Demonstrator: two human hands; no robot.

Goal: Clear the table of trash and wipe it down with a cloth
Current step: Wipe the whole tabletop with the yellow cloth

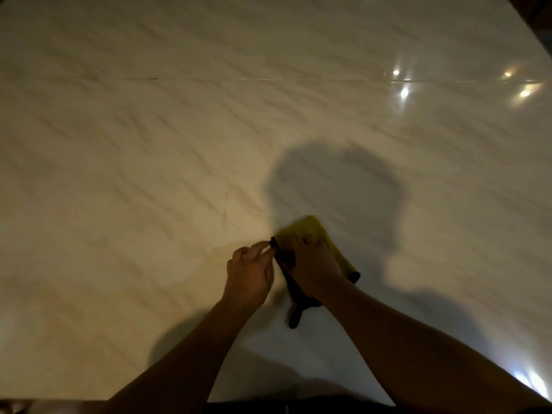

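Lower centre: left hand (249, 273) pinches the cloth (310, 227) by its dark edge; right hand (313, 264) covers it on the table (179, 144), grip unclear. It looks limp and light, probably best gathered by its edges

I am seeing a broad, head-shaped shadow (337, 186) lying on the tabletop (134, 138), a little right of its middle and spreading toward the near edge. Four bright spots of glare (403, 92) are shining close together toward the far right corner, along a thin seam (209, 79) that is running from the left edge to the right. Another patch of glare (533, 380) is glowing at the near right corner. Past the far right corner a dark strip (537, 10) is showing, too dim for me to identify. A dark garment (298, 407) is showing at the middle of the near edge.
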